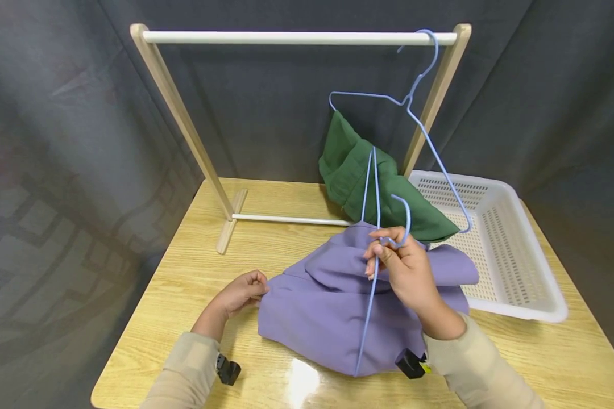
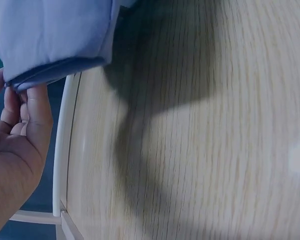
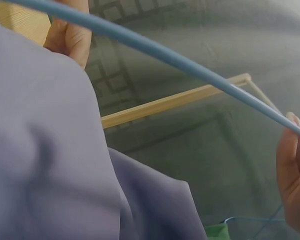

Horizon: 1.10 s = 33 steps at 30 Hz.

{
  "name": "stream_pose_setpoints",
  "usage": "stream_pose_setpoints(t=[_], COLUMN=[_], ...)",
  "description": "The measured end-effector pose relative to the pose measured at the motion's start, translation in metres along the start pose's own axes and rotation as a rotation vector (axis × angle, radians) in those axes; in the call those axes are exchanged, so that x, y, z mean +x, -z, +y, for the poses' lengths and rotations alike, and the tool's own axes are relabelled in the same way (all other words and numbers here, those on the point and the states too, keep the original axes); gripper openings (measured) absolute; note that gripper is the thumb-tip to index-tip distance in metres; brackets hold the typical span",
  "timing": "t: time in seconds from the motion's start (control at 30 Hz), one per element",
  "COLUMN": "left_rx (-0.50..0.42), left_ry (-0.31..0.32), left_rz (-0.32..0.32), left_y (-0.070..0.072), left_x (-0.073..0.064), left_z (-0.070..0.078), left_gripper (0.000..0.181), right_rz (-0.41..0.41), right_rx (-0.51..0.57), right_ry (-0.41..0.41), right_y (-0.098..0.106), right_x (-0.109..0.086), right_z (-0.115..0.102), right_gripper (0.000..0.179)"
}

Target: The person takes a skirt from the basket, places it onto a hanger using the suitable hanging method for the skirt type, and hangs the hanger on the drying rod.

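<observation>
My right hand (image 1: 404,270) pinches a blue wire hanger (image 1: 372,295) near the base of its hook, over a purple garment (image 1: 317,309). My left hand (image 1: 240,292) pinches the garment's left edge between thumb and fingers. In the left wrist view, the left hand (image 2: 20,135) grips a folded edge of the purple cloth (image 2: 55,30). The right wrist view has the hanger's bar (image 3: 165,55) crossing above the cloth (image 3: 45,135), with the right hand (image 3: 295,180) at its far end. Part of the hanger's lower side is hidden behind the garment and hand.
A wooden rack with a white top rail (image 1: 286,38) stands at the back of the table (image 1: 184,272). From its right end hangs another blue hanger (image 1: 442,165) with a green garment (image 1: 348,159). Behind the right hand sits a white plastic basket (image 1: 537,255).
</observation>
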<state>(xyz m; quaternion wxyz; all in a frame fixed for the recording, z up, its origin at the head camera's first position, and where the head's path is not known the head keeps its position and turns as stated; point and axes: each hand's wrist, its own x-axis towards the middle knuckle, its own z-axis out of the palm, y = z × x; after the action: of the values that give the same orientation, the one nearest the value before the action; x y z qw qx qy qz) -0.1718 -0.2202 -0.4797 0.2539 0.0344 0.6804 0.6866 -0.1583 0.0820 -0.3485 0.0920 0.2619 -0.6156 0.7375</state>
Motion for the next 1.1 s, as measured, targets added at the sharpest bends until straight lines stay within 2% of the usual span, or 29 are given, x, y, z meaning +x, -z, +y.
stream_pose_setpoints(t=[0.1,0.33,0.53,0.63,0.67,0.73,0.83,1.0,1.1], left_rx=[-0.023,-0.074,-0.068,-0.075,-0.076,-0.088,-0.11,-0.099,-0.073], left_ry=[0.017,0.087,0.121,0.125,0.124,0.124,0.121,0.106,0.095], left_rz=[-0.033,-0.122,-0.143,-0.146,-0.151,-0.162,-0.177,-0.179,-0.17], left_y=[-0.001,-0.009,-0.017,-0.018,-0.018,-0.017,-0.017,-0.015,-0.015], left_x=[0.001,0.006,0.011,0.011,0.011,0.011,0.011,0.012,0.014], left_z=[-0.001,-0.005,-0.009,-0.008,-0.008,-0.008,-0.007,-0.005,-0.003], left_gripper=[0.011,0.026,0.032,0.033,0.032,0.03,0.03,0.035,0.036], right_rz=[0.024,0.092,0.126,0.121,0.128,0.122,0.093,0.069,0.075], right_rx=[-0.009,0.025,0.077,0.076,0.039,0.03,0.053,0.09,0.084], right_ry=[0.029,0.175,0.212,0.211,0.204,0.202,0.207,0.178,0.158], right_y=[-0.003,-0.011,-0.01,-0.011,-0.015,-0.015,-0.003,0.023,0.027], right_x=[0.004,0.014,0.015,0.015,0.016,0.015,0.013,0.007,0.005], right_z=[-0.003,-0.005,0.007,0.004,-0.005,-0.007,0.009,0.052,0.059], right_gripper=[0.021,0.015,0.013,0.014,0.014,0.013,0.015,0.021,0.021])
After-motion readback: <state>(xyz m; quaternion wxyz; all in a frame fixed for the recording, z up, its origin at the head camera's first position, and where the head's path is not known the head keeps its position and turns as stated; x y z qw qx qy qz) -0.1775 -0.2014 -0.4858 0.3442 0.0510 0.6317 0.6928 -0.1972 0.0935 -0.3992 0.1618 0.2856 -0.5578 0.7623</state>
